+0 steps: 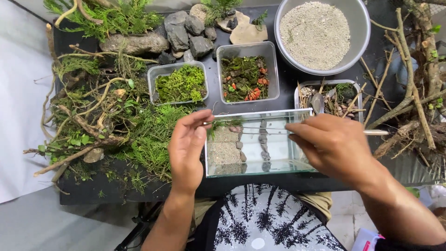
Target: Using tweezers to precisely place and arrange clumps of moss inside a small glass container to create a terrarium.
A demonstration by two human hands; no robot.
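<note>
My right hand [332,144] pinches a long pair of tweezers [278,130], thumb and fingers clamped on the handle end, the thin prongs reaching left across the top of the glass tank [253,165]. My left hand [187,148] sits at the tank's left rim, fingertips closed on a small green sprig [218,123] right where the tweezer tips arrive. I judge this the planting step: passing the sprig to the tweezers. Inside the tank, sand [223,151] fills the left part, with a line of small dark stones [264,144] down the middle. Next calls for a steady push of the sprig into that sand. Behind the tank sit a tub of bright moss [180,84] and a bowl of sand [316,35].
</note>
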